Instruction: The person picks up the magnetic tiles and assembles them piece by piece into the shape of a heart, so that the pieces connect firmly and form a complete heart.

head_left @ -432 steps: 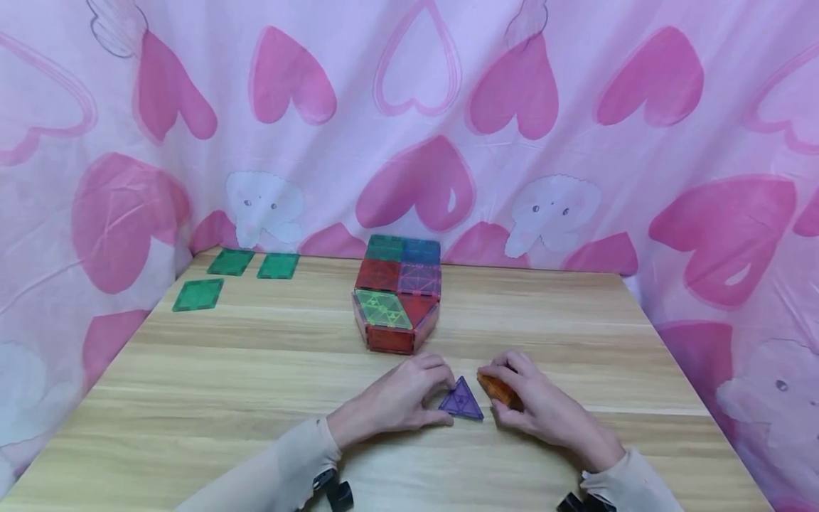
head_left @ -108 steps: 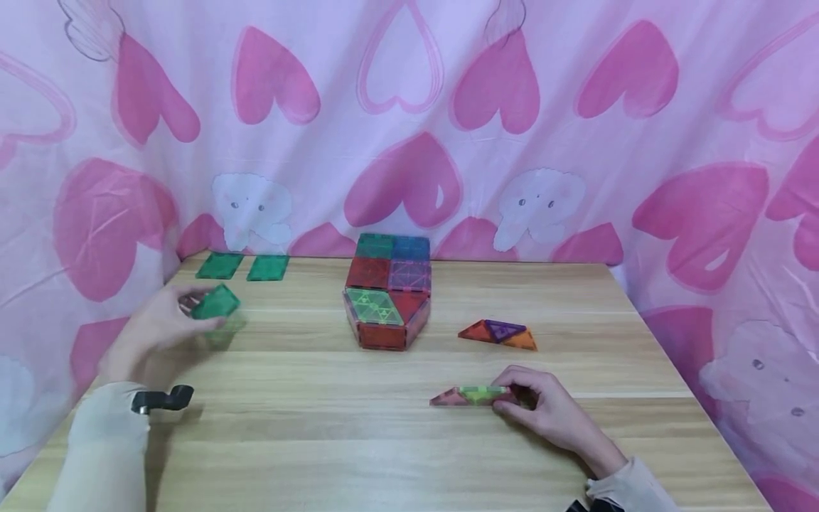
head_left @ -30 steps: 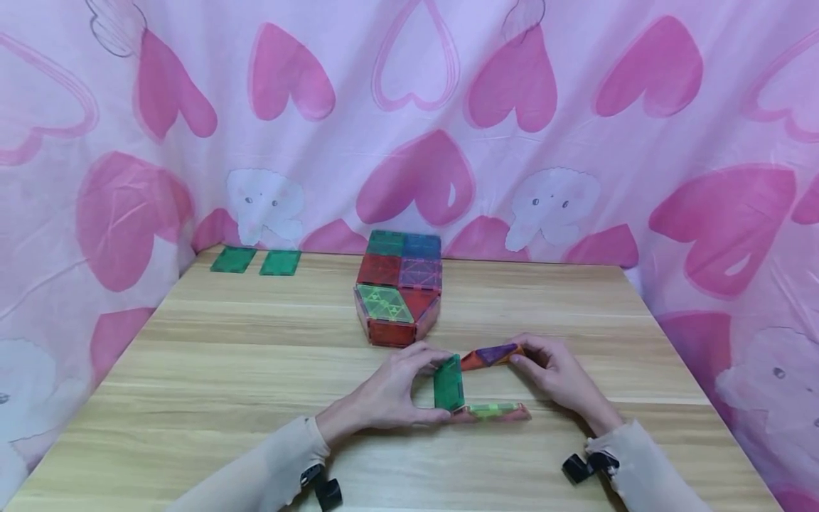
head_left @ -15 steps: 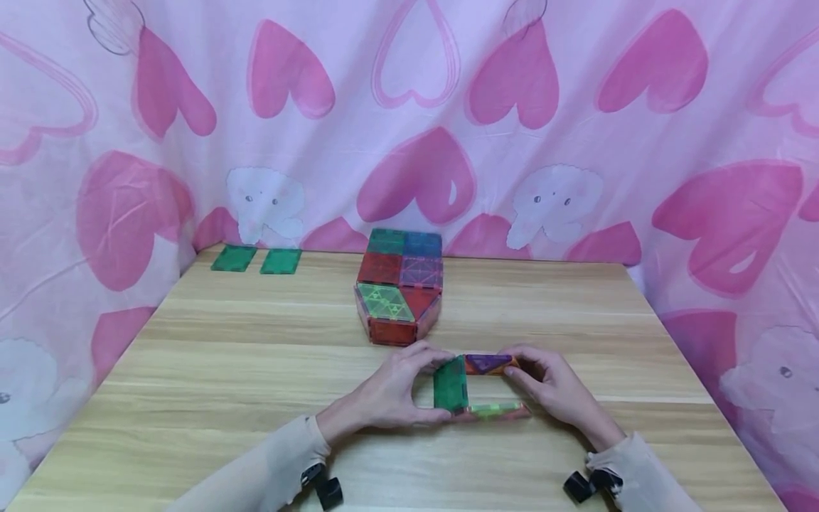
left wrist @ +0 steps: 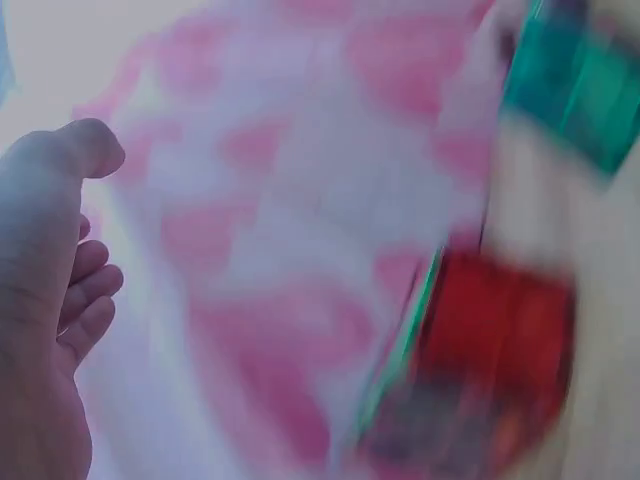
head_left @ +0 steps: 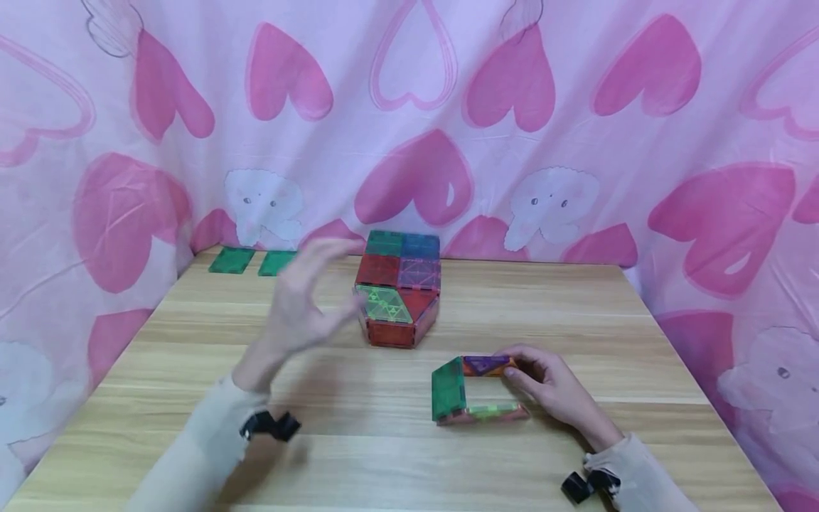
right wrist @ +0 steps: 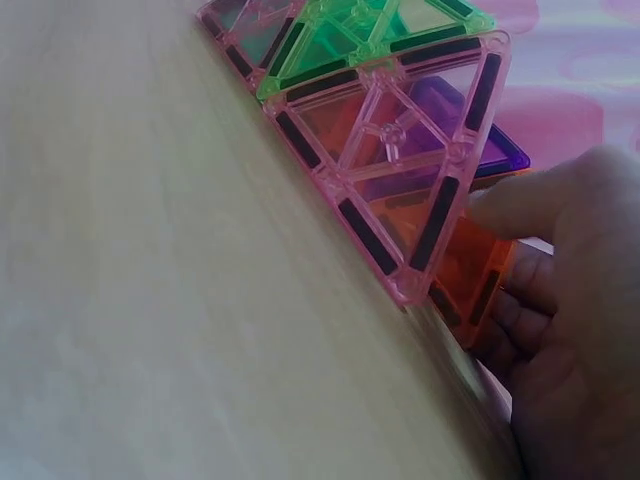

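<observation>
My right hand [head_left: 553, 384] pinches the orange triangle [right wrist: 468, 275] at the right end of a row of magnetic tiles, whose middle is a purple triangle [head_left: 485, 365]. At its left end, this row meets an upright green square tile [head_left: 446, 390]. A nearer row also runs from the green tile: a light green triangle [right wrist: 350, 40] between pink triangles [right wrist: 440, 225]. Together they form a three-sided frame with its right side unwalled. My left hand [head_left: 294, 313], blurred, hovers left of the frame with fingers spread and nothing in them.
Behind the frame stands a boat-shaped block of magnetic tiles [head_left: 392, 334], partly overlapped by my left thumb in the head view. Two flat green tiles [head_left: 232, 260] lie at the table's back left, before a pink heart-print curtain [head_left: 416, 178].
My left hand has let go of the upright green tile and moved up and left. Earlier it brought that tile from the left; the purple-and-orange row has since been joined to it.
</observation>
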### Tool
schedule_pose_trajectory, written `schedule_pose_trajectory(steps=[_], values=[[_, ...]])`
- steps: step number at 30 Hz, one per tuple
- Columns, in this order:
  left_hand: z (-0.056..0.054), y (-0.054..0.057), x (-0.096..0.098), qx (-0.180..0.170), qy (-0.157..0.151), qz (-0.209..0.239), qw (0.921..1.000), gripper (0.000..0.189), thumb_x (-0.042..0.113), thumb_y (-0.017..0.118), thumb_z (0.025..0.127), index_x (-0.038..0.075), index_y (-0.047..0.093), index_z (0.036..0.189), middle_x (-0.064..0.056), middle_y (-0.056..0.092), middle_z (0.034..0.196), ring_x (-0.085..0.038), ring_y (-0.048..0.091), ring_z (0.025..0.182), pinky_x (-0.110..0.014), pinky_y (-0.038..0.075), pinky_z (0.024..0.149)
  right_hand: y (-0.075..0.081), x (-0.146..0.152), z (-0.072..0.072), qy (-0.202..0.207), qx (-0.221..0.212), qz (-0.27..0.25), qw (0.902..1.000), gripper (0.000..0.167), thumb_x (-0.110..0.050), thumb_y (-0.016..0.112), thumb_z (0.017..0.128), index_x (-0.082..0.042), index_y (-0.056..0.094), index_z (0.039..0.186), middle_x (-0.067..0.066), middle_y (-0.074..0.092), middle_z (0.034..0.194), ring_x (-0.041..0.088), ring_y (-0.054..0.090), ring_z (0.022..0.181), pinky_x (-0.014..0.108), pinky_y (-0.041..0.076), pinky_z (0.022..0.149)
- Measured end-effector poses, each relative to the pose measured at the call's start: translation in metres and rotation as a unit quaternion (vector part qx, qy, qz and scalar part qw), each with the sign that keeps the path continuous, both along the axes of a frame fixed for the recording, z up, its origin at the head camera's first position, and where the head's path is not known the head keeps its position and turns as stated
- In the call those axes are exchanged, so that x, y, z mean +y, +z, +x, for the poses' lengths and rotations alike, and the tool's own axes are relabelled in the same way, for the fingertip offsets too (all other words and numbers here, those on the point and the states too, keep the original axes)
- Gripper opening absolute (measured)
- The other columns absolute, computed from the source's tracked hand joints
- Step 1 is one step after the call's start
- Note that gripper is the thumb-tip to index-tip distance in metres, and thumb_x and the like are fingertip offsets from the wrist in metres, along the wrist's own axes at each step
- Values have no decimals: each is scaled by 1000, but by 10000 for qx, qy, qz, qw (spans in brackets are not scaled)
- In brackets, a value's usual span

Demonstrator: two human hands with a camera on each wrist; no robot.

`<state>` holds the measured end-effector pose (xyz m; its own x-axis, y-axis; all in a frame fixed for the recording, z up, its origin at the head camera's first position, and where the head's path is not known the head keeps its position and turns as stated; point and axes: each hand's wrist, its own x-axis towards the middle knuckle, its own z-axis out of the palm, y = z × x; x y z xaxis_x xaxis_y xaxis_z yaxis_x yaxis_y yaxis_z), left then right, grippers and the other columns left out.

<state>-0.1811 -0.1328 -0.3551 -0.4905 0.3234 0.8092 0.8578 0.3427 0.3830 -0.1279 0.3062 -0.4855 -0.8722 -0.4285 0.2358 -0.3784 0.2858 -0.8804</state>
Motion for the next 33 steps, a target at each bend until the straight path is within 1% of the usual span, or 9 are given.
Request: schedule_pose_trajectory(steps=[3, 5, 7, 9, 14, 19, 24, 27, 33], values=[[-30, -17, -49, -925, 1039, 41, 9903, 66, 23, 86, 94, 10, 63, 155, -9, 65, 155, -36, 60, 141, -51, 48, 120, 1, 2, 1, -32, -39, 11, 10000, 32, -2, 67, 109, -9, 72, 140, 11, 76, 132, 16, 75, 112, 24, 60, 93], [-45, -36, -78, -1798, 1523, -133, 9718, 72, 21, 86, 96, 15, 57, 162, -9, 57, 163, -36, 53, 149, -59, 43, 124, 1, 4, 1, -55, -18, 35, 10000, 35, -1, 67, 109, -8, 70, 143, 14, 74, 135, 16, 73, 113, 24, 59, 93], [-56, -55, -103, -2437, 1811, -405, 9519, 77, 23, 84, 99, 15, 49, 167, -13, 49, 169, -40, 44, 156, -68, 37, 126, 1, 6, 2, -42, 18, 43, 10000, 37, -1, 65, 109, -7, 68, 145, 19, 72, 138, 16, 72, 115, 25, 59, 93], [-63, -73, -123, -2791, 1881, -696, 9391, 81, 27, 81, 101, 10, 42, 170, -20, 40, 173, -46, 34, 161, -75, 29, 127, 1, 7, 3, -13, 41, 22, 10000, 38, 0, 64, 110, -5, 66, 147, 23, 70, 139, 16, 71, 117, 24, 58, 94], [-74, -102, -147, -2934, 1912, -1423, 9258, 94, 34, 80, 100, -6, 31, 170, -36, 30, 173, -59, 24, 161, -79, 22, 127, 2, 7, 4, 75, 102, -90, 9999, 39, 3, 62, 110, -3, 65, 148, 29, 68, 139, 16, 71, 119, 23, 57, 97], [-78, -116, -154, -3254, 2022, -1908, 9038, 93, 37, 76, 104, -13, 29, 168, -41, 27, 172, -60, 18, 162, -74, 18, 131, 6, 10, 3, 226, 53, -190, 9996, 41, 4, 60, 110, -2, 63, 150, 32, 64, 144, 14, 68, 126, 22, 55, 102], [-75, -119, -151, -2958, 2109, -1748, 9152, 66, 26, 76, 105, -13, 54, 154, -37, 43, 154, -58, 31, 146, -75, 26, 121, 7, 14, 4, 492, -68, -349, 9982, 51, 8, 58, 107, -3, 56, 157, 35, 57, 152, 12, 62, 138, 21, 49, 113], [-73, -118, -151, -2921, 2157, -1576, 9183, 54, 22, 79, 104, -10, 64, 145, -38, 44, 154, -59, 31, 145, -77, 29, 118, 7, 15, 6, 638, -172, -436, 9969, 57, 8, 59, 106, -5, 51, 161, 35, 53, 157, 13, 59, 143, 21, 47, 117], [-70, -113, -152, -3158, 2155, -1729, 9077, 40, 23, 81, 103, 0, 72, 134, -39, 44, 162, -62, 32, 155, -79, 22, 126, 6, 15, 7, 757, -179, -404, 9962, 60, -4, 66, 109, -8, 47, 166, 33, 51, 161, 14, 56, 146, 21, 43, 119]])
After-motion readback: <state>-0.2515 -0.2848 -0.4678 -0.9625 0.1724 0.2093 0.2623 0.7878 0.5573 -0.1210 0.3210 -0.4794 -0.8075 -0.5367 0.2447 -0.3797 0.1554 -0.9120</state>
